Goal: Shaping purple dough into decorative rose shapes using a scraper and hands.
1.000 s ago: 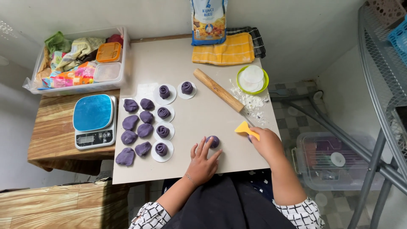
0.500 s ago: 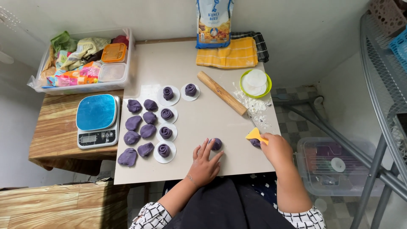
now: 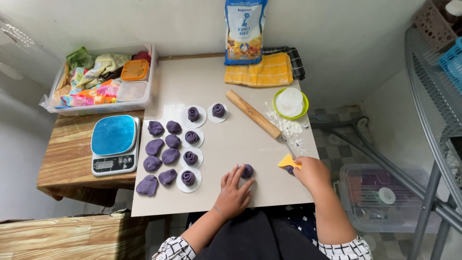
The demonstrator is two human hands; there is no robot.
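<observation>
Overhead view of purple dough portioning at a pale bench (image 3: 216,144). Left hand (image 3: 234,192) laid flat, fingers spread apart and closed on nothing, fingertips touching a small purple dough piece (image 3: 248,171) near the front edge of the bench. Right hand (image 3: 313,173) closed in a firm grip on a yellow scraper (image 3: 288,162), blade edge down beside a second scrap of purple dough (image 3: 289,169) (mostly hidden under the blade and thumb).

To the left, plain dough lumps (image 3: 161,161) in loose columns, just beside a row of rolled spirals seated on white paper rounds (image 3: 190,159); two more spirals (image 3: 206,112) farther back. Blue-topped kitchen scale (image 3: 114,143) on a lower wooden table (image 3: 67,159), well apart from both hands. Wooden rolling pin (image 3: 252,113) lying diagonally, one end near a scatter of flour (image 3: 288,129); green bowl (image 3: 290,102) of white paper rounds beyond it. Flour bag (image 3: 244,31), folded yellow cloth (image 3: 260,72) and a clear tub of packets (image 3: 103,79) at the back.

For a clean step, judged from this arrangement: piece steadied lightly with the flat fingers, not pressed, so that its shape holds; scraper kept low and nearly flush with the bench so that the scrap lifts whole rather than smearing; wrist clear of the flour scatter; finished spirals left undisturbed at the left.
</observation>
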